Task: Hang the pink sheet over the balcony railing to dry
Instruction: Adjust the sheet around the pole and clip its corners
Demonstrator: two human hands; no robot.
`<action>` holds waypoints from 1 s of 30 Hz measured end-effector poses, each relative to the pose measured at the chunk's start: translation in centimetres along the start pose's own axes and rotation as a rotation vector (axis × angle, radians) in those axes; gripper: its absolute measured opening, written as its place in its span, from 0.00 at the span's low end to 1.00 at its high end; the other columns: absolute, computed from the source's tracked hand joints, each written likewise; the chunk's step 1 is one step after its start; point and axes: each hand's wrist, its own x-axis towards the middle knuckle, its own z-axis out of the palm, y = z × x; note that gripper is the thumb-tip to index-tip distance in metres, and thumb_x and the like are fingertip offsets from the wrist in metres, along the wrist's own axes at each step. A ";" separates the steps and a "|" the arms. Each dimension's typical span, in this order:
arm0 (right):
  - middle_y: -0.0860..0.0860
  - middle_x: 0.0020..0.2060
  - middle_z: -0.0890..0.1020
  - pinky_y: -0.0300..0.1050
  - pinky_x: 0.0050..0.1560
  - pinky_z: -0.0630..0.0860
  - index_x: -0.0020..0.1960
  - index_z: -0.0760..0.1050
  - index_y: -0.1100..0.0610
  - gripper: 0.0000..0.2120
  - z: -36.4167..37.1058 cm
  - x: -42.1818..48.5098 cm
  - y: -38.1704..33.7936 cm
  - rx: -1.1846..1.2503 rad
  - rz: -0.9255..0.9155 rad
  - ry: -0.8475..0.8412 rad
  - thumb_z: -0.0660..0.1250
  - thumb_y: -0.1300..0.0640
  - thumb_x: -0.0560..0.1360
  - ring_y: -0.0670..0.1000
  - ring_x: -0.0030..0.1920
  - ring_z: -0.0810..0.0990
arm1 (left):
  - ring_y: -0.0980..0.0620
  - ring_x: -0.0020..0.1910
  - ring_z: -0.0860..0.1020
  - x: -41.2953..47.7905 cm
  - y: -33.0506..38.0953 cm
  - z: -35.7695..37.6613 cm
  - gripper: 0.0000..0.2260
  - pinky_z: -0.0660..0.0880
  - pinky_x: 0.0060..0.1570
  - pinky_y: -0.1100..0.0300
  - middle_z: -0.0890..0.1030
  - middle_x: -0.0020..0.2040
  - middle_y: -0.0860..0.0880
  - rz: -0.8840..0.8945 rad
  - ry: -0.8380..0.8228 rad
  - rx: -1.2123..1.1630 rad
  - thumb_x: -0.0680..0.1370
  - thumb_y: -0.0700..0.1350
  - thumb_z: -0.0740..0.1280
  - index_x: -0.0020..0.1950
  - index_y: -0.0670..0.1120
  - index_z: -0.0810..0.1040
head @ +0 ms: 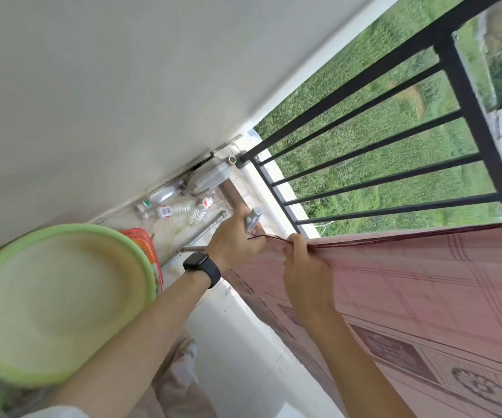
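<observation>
Bright soft daylight; tilted wide-angle view, blurred green basin (59, 303).

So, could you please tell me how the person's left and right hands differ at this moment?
The left hand has a black watch at its wrist; the right hand has a bare wrist. The left hand grips a grey clip by the corner of the pink sheet, while the right hand pinches the top edge further along. Both work at that upper edge, near the railing.

One sheet (424, 297), one basin (62, 297), two hands (234, 244) (305, 271).
</observation>
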 end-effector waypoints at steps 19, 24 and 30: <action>0.56 0.26 0.77 0.46 0.24 0.67 0.54 0.75 0.60 0.10 1.0 -0.5 1.0 0.027 -0.103 0.137 0.70 0.69 0.75 0.61 0.26 0.77 | 0.48 0.48 0.81 -1.2 0.5 -6.8 0.17 0.77 0.46 0.51 0.83 0.52 0.50 0.193 -0.271 0.478 0.78 0.56 0.68 0.64 0.50 0.74; 0.57 0.29 0.79 0.45 0.29 0.63 0.55 0.76 0.62 0.06 0.9 -0.4 0.9 0.006 -0.077 0.074 0.66 0.67 0.79 0.62 0.29 0.78 | 0.43 0.42 0.82 -1.0 2.8 -7.6 0.20 0.77 0.40 0.50 0.85 0.42 0.44 0.409 -0.228 0.680 0.77 0.59 0.68 0.63 0.48 0.80; 0.57 0.34 0.81 0.46 0.33 0.62 0.59 0.73 0.59 0.07 0.8 -0.4 0.9 -0.007 -0.075 0.001 0.59 0.63 0.82 0.62 0.35 0.79 | 0.45 0.31 0.75 -1.1 4.1 -6.4 0.16 0.67 0.30 0.56 0.81 0.35 0.45 0.567 -0.353 1.046 0.80 0.56 0.64 0.58 0.44 0.76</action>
